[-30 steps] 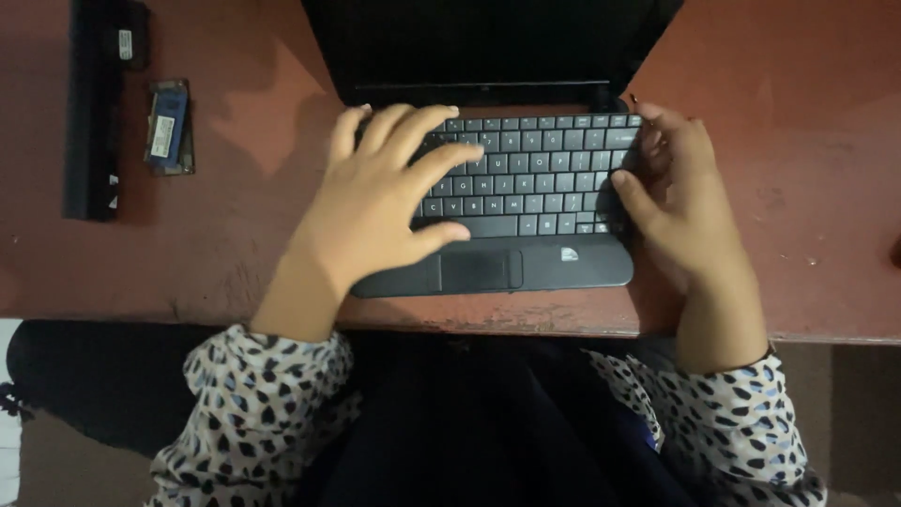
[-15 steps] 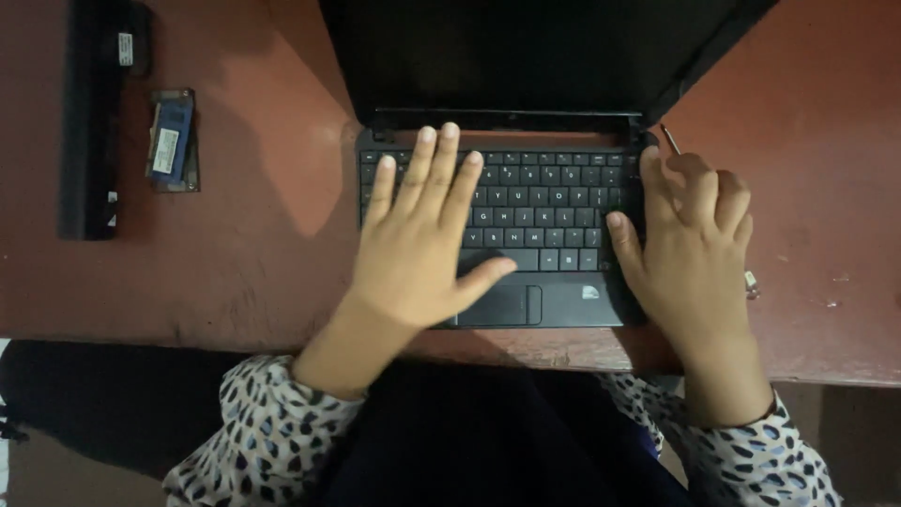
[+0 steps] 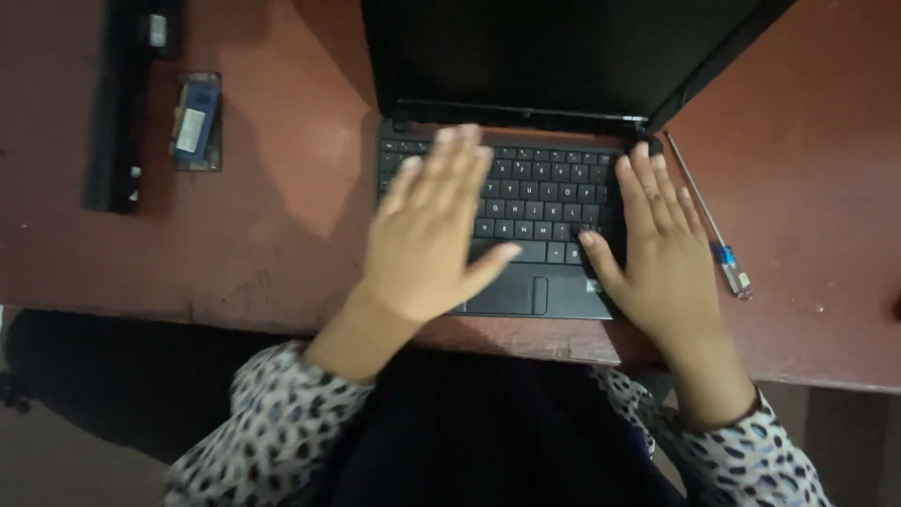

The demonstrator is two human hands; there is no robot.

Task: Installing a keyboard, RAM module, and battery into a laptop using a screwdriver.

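Black plastic, small and open, the laptop (image 3: pixel 554 188) sits at the worktop's (image 3: pixel 282 235) near edge, its dark screen tilted back at twelve o'clock. The left hand (image 3: pixel 432 239) lies flat over the keyboard's left half, fingers released and spread, slightly blurred. The right hand (image 3: pixel 662 253) rests on the right half, fingers straight, grasping nothing. At three o'clock lies a thin blue-handled screwdriver (image 3: pixel 709 221); at ten o'clock a long black bar-shaped battery (image 3: pixel 117 113) and a small blue circuit module (image 3: pixel 195 122).
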